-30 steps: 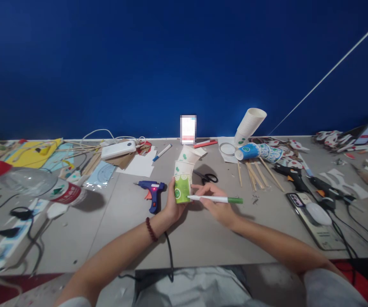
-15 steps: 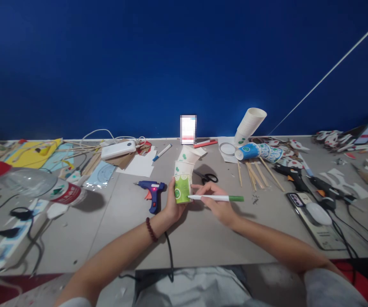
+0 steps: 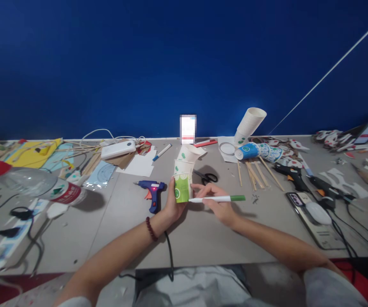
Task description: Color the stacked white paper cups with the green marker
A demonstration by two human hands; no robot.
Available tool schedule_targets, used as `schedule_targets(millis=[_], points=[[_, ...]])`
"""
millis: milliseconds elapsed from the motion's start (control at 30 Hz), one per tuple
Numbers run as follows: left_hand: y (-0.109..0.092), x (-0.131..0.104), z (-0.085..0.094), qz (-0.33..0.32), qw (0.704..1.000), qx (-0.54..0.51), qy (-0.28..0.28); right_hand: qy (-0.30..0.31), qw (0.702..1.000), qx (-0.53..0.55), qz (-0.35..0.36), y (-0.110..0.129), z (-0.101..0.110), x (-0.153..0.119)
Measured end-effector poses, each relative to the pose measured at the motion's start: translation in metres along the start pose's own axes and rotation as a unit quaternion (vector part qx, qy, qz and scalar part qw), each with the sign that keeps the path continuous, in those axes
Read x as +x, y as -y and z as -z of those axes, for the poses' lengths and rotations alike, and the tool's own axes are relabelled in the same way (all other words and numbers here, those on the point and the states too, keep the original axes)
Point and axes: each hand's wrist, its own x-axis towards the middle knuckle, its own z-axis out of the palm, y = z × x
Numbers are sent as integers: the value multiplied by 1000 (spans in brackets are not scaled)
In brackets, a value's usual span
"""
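Only slight shifts show since the earlier frame: the marker (image 3: pixel 217 199) has slid a little to the right, and its tip now sits slightly lower by the green cup (image 3: pixel 181 189). That cup forms the lower end of a bent stack of paper cups (image 3: pixel 185 162), held above the middle of the table (image 3: pixel 123 238). Just left of it lies a blue glue gun (image 3: pixel 152 194); black scissors (image 3: pixel 207 177) lie close behind the right hand (image 3: pixel 217 204), partly hidden by the cups. Farther back, a lit phone (image 3: pixel 188 129) stands near the wall, with red markers (image 3: pixel 206 143) beside it. To the right are a leaning tower of white cups (image 3: pixel 251 123), a blue cup (image 3: pixel 248 150) on its side and wooden sticks (image 3: pixel 257 175). A red-capped bottle (image 3: pixel 59 187) is well off to the left, and a black cable (image 3: pixel 170 256) runs under the left forearm.

Both forearms reach in from the near edge. The left hand (image 3: pixel 173 208) wraps the green cup from its left and below, thumb upright along its side. The right hand pinches the marker's white barrel, held nearly level; whether its tip touches is too small to tell.
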Motion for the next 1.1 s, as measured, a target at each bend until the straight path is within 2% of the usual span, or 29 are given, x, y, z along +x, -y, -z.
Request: schedule_targets(millis=[333,533,667,833,967,1100], points=[[0,3,1,1,1000,17,-5,-15,999,-1,36,-6,2,0],[0,4,1,20,998,40,53,-17,999,-24,41,-5,0,-1],[2,6,6,10,997,53,53,-4,999,-23,45,-3,-1,0],[3,7,8,31,995,66,61,11,999,-12,38,-3,0,0],[1,5,4,2,998,35,50,-16,999,-4,42,-4,0,2],[-2,1,0,1,998,37,47,-51,998,9,37,-7,1,6]])
